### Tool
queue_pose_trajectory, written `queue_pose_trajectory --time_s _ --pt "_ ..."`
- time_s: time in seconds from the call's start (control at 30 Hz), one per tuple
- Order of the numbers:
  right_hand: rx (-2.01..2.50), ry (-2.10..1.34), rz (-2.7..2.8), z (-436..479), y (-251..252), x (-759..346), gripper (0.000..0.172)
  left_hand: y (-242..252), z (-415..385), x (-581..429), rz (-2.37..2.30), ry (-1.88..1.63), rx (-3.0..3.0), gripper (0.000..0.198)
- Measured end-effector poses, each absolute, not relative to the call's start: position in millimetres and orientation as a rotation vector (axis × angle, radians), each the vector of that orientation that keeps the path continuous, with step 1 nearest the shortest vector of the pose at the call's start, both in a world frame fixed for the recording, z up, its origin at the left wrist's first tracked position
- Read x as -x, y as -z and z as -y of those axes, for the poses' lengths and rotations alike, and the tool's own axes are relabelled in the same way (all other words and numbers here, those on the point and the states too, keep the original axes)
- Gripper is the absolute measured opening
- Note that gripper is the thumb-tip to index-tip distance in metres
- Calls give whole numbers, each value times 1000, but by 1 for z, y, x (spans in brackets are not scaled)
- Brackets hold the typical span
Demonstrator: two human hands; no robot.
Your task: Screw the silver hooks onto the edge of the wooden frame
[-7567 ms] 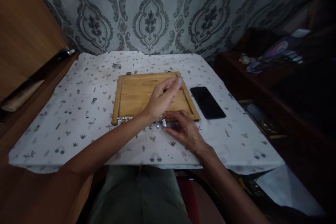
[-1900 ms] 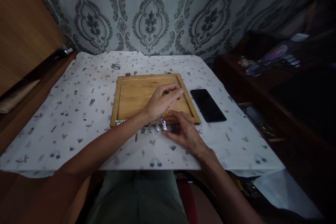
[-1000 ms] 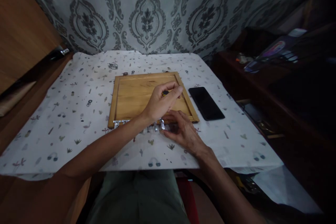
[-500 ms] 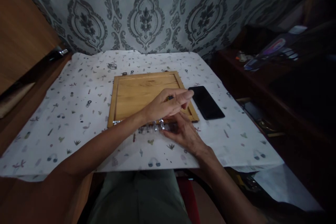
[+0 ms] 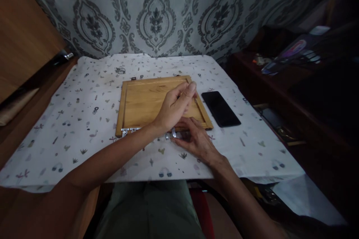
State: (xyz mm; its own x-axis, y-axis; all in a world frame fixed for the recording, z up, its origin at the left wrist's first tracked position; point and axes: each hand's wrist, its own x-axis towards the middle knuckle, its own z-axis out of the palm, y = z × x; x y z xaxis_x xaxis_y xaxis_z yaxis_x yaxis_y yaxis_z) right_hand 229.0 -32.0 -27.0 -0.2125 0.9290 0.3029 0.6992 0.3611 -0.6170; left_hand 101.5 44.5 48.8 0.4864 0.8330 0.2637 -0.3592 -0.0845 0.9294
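Observation:
A framed wooden panel (image 5: 143,101) lies flat on the cloth-covered table. Small silver metal brackets (image 5: 125,132) line its near edge, some of them hidden behind my left forearm. Over the panel's right half, my left hand (image 5: 176,104) is closed, thumb pressed against curled fingers; what it holds is hidden. My right hand (image 5: 196,140) is at the near edge below it, thumb in front and fingers on the panel. Between them is a shiny metal bracket (image 5: 174,132), gripped at the edge.
Right of the panel lies a black phone (image 5: 221,108). The patterned tablecloth (image 5: 84,119) reaches back to a wallpapered wall (image 5: 155,11). A wooden cabinet (image 5: 25,33) stands at left. At right, a clear bottle (image 5: 294,50) rests on a dark red surface (image 5: 244,63).
My left hand has moved up and slightly left, away from my right hand. A dark and yellow thing glimpsed in it before is now hidden. My right hand has barely moved.

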Motion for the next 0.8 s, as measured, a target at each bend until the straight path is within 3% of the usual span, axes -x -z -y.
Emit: queue_pose_trajectory --time_s 0.2,0.8 --pt "1382 -459 1994 31 27 -230 37 -51 -52 -100 -338 -864 -1388 52" --pt "1385 -469 1976 31 32 -231 36 -54 -58 -98 -190 -637 -1420 52"
